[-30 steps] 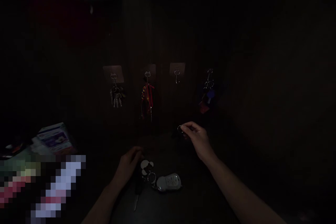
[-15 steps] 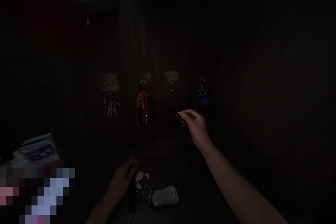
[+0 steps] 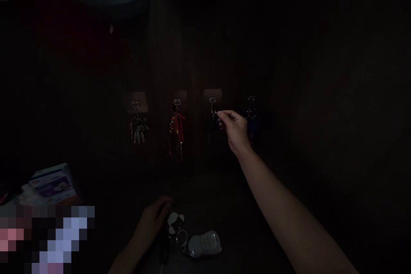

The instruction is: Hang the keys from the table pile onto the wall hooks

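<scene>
My right hand (image 3: 236,130) pinches a thin metal key ring (image 3: 215,116) between thumb and fingertips, at the tip of the third wall hook (image 3: 212,101). Dark keys (image 3: 212,127) dangle below the ring; whether it sits over the hook I cannot tell. My left hand (image 3: 154,216) lies on the dark surface, fingers loosely stretched and partly lost in shadow. Beside it are a white and black charm (image 3: 176,222), a split ring (image 3: 182,237) and a pale car key fob (image 3: 205,244), joined together.
Silver keys (image 3: 138,130) hang on the left hook, and a red and yellow lanyard (image 3: 178,128) on the second. A blue tag (image 3: 252,125) hangs at the right hook, partly behind my hand. A purple and white box (image 3: 56,184) stands at left. The scene is very dark.
My right hand has risen with the key ring, from below the third hook up to its tip. The left hand stays beside the fob. The view has shifted slightly.
</scene>
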A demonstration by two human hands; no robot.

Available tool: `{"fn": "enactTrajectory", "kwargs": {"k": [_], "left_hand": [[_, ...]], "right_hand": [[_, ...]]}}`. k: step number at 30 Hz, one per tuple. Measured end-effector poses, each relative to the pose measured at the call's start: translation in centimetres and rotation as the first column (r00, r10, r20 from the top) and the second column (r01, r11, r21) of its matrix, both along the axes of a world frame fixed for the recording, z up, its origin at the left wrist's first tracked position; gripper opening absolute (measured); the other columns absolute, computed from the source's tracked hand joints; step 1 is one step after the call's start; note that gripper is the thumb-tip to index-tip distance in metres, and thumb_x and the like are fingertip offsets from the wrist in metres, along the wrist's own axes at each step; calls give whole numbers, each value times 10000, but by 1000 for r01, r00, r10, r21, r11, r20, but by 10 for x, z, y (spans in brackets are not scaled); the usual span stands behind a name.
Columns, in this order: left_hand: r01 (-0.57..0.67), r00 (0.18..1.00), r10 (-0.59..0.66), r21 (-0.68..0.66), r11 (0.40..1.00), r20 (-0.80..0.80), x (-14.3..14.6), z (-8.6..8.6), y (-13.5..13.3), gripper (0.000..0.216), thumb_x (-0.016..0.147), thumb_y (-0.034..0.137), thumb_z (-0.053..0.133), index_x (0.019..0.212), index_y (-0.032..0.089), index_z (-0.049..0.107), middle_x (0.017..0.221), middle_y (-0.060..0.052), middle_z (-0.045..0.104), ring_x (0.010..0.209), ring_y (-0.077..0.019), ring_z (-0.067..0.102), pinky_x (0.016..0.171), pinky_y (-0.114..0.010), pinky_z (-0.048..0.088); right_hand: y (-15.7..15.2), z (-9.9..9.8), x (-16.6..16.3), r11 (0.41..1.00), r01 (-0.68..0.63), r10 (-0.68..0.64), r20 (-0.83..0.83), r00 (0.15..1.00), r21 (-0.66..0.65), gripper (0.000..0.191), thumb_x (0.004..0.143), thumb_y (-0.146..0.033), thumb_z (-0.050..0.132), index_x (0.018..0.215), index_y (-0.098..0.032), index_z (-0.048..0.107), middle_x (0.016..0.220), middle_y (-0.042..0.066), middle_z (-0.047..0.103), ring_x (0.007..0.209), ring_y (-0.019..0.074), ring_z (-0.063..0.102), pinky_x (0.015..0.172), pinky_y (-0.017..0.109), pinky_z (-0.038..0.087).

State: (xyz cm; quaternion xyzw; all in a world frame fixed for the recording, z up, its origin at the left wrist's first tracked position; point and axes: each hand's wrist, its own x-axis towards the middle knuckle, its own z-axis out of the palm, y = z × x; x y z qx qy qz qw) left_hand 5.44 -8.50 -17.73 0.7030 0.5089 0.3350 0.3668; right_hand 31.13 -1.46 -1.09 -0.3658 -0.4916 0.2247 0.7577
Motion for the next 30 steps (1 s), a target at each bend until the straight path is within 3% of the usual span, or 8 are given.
{"fn": "enactTrajectory", "kwargs": {"k": [6, 18, 25, 30], "left_hand": [[-2, 1000, 2, 9, 1000, 4, -1, -5, 3, 276, 821, 409, 450, 916, 236, 643, 909, -10, 704, 865, -192, 635, 771, -264, 465], [16, 1000, -15, 14, 1000, -20, -2, -5, 4, 276, 826, 409, 433, 902, 241, 639, 875, 1, 702, 823, -181, 641, 742, -251, 458], [-11, 1000, 11, 16, 1000, -17, -1, -1, 1, 276, 808, 409, 445, 892, 237, 645, 829, 5, 700, 800, -184, 641, 723, -250, 457], [-4, 1000, 4, 40, 999, 3, -1, -1, -1, 267, 802, 397, 457, 883, 234, 653, 862, 0, 702, 808, -184, 639, 729, -245, 452]], "right_hand": [[15, 2, 2, 999, 40, -40, -17, 999, -7, 173, 673, -355, 662, 723, -190, 644, 672, -28, 591, 549, 78, 502, 506, 211, 409], [25, -16, 0, 995, 84, -82, 49, 995, -52, 195, 678, -361, 633, 787, -200, 647, 728, -21, 616, 567, 78, 520, 482, 192, 402], [17, -42, 2, 988, 119, -116, 42, 992, -102, 229, 676, -377, 613, 826, -207, 645, 761, -8, 633, 632, 108, 568, 512, 210, 421], [6, -68, 2, 980, 65, -60, 31, 998, -189, 236, 673, -362, 613, 843, -203, 651, 826, 17, 658, 696, 135, 602, 536, 227, 442]]}}
